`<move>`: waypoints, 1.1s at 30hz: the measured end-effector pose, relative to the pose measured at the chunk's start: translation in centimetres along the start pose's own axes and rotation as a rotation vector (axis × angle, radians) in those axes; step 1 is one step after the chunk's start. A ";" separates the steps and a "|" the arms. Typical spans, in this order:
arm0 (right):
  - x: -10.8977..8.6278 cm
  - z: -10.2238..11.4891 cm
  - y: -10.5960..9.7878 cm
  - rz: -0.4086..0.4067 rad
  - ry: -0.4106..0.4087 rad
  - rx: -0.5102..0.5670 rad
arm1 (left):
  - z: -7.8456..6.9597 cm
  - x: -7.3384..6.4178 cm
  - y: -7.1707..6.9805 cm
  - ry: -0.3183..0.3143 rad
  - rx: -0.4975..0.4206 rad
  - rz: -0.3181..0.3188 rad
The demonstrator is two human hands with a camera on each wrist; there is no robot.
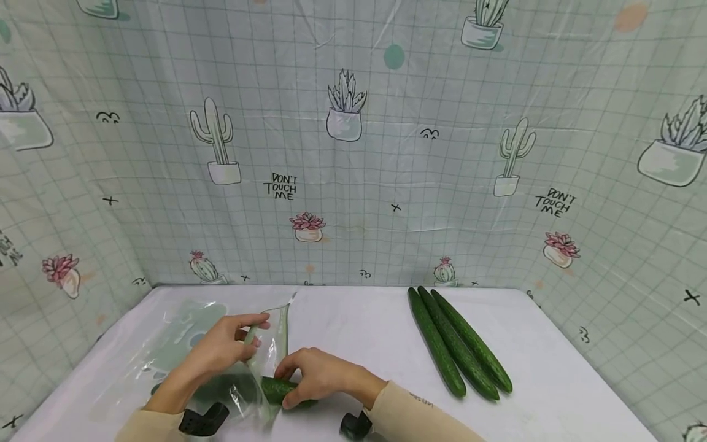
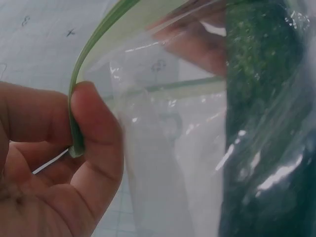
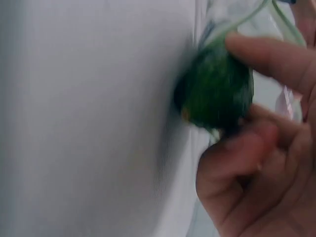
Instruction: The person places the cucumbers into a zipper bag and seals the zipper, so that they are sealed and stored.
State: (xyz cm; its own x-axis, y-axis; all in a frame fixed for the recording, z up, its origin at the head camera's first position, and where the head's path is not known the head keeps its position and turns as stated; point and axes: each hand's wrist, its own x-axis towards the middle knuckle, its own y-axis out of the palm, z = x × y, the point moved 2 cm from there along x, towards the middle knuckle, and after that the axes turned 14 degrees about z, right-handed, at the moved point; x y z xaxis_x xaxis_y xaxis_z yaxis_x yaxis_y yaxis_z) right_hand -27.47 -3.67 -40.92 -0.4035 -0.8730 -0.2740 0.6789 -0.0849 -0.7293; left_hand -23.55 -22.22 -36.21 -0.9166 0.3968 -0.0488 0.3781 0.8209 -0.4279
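Note:
A clear zip bag with a green-edged mouth [image 1: 283, 331] lies on the left of the table. My left hand [image 1: 221, 347] pinches its rim between thumb and fingers, and the mouth stands apart. The left wrist view shows the green strip [image 2: 81, 64] in that pinch. A cucumber [image 1: 272, 389] lies partly inside the bag, its near end sticking out of the mouth. My right hand [image 1: 326, 376] grips that end, with thumb and fingers on either side. Seen from the right wrist, the blunt cucumber end [image 3: 212, 94] sits close to the table surface. The bag's plastic blurs the cucumber's far part.
Three long cucumbers [image 1: 455, 347] lie side by side on the right of the white table [image 1: 353, 331]. Behind the table hangs a gridded curtain [image 1: 381, 166] printed with cacti, and more of it flanks both sides.

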 end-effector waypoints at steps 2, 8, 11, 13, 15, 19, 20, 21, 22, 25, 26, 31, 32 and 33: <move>0.0 -0.1 -0.2 0.039 -0.007 -0.058 | -0.2 -0.2 -0.4 0.018 0.012 0.018; 0.5 -0.5 -0.4 0.093 -0.048 -0.147 | -0.2 -0.5 -0.7 0.007 0.013 0.068; 0.7 -0.6 -0.6 0.111 -0.069 -0.149 | -0.2 -0.4 -0.6 -0.001 0.012 0.081; 0.7 -0.5 -0.7 0.120 -0.079 -0.161 | -0.2 -0.4 -0.5 -0.001 0.013 0.082; 0.7 -0.1 -0.8 0.128 -0.094 -0.182 | -0.2 -0.4 -0.5 -0.002 0.019 0.082; 1.0 0.8 -0.7 0.128 -0.107 -0.216 | -0.2 -0.4 -0.5 -0.002 0.032 0.087; 1.1 1.0 -0.7 0.124 -0.102 -0.220 | -0.2 -0.4 -0.5 -0.004 0.036 0.086; 1.2 1.1 -0.6 0.119 -0.095 -0.223 | -0.1 -0.4 -0.5 -0.006 0.037 0.085; 1.2 1.1 -0.6 0.115 -0.086 -0.224 | -0.1 -0.4 -0.5 -0.006 0.040 0.085; 1.3 1.1 -0.5 0.107 -0.056 -0.218 | -0.1 -0.5 -0.5 -0.008 0.043 0.081; 1.3 1.0 -0.5 0.107 -0.045 -0.212 | -0.1 -0.5 -0.5 -0.006 0.043 0.080; 1.2 0.4 -0.7 0.118 0.003 -0.191 | 0.0 -0.5 -0.6 -0.006 0.035 0.086; 1.2 0.4 -0.7 0.124 -0.005 -0.196 | 0.1 -0.5 -0.6 -0.010 0.033 0.088; 1.2 0.3 -0.7 0.130 -0.013 -0.205 | 0.1 -0.5 -0.6 -0.012 0.031 0.092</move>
State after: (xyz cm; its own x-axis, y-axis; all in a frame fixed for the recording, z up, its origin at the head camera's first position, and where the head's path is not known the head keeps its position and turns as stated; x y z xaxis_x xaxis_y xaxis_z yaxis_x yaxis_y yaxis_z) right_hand -28.21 -4.79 -40.51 -0.3120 -0.8766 -0.3663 0.5854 0.1263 -0.8008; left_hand -23.37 -22.97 -36.01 -0.8799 0.4646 -0.0996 0.4564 0.7681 -0.4492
